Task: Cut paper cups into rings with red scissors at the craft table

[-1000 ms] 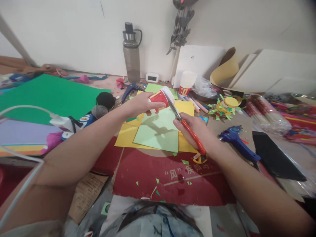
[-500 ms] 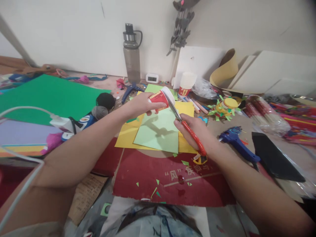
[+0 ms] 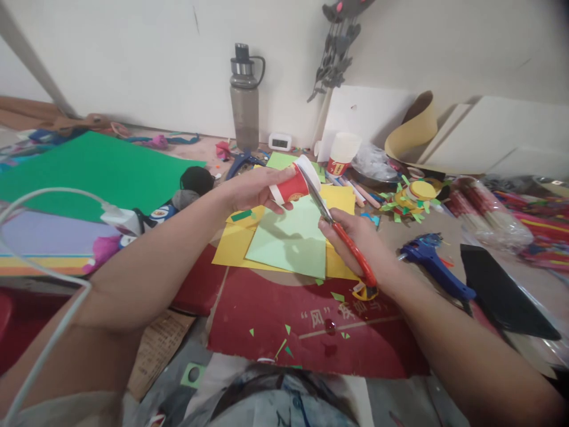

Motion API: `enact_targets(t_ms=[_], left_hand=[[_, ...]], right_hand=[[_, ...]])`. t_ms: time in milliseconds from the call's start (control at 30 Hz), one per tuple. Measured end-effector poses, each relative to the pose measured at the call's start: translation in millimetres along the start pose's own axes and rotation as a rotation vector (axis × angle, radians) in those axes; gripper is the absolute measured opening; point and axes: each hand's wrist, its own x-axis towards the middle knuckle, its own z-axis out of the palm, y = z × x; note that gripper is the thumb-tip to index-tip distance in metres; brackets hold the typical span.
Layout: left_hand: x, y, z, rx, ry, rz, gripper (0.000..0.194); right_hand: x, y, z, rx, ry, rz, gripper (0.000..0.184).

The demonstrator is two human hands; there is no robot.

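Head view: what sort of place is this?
Probably a craft room or home craft corner: a worktable holds a blue glue gun, coloured paper such as the big green sheet, and small paper scraps on red cardboard.

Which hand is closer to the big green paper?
Left. The left hand is to the right of the big green paper; the right hand is farther right, holding scissors.
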Motion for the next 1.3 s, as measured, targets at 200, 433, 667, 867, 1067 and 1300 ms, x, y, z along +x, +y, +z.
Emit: enact_targets(t_ms=[200,433,667,867,1067,1300], left_hand=[[-3,5,4.8,0.063,0.04,0.055,0.043],[-8,11,7.1,0.263,0.158,0.072,0.039],[-7,12,14.0,0.356,0.109,0.054,0.035],[-6,9,12.8,0.367,0.098,0.096,0.034],[-6,8,13.2,0.355,0.104,0.093,0.035],[-8,8,6.3,0.286,0.079,0.068,0.042]], right_hand=[[-2,-1,-1,0.015,0.005,-0.01,0.034],[-1,-4,1,-0.001,0.02,-0.014,0.028],[-1,1,3,0.006,0.005,0.007,0.031],[-2,3,2,-0.048,0.034,-0.025,0.031],[-4,0,2,-0.016,0.042,-0.002,0.034],[-4,2,3,0.005,0.036,0.005,0.034]])
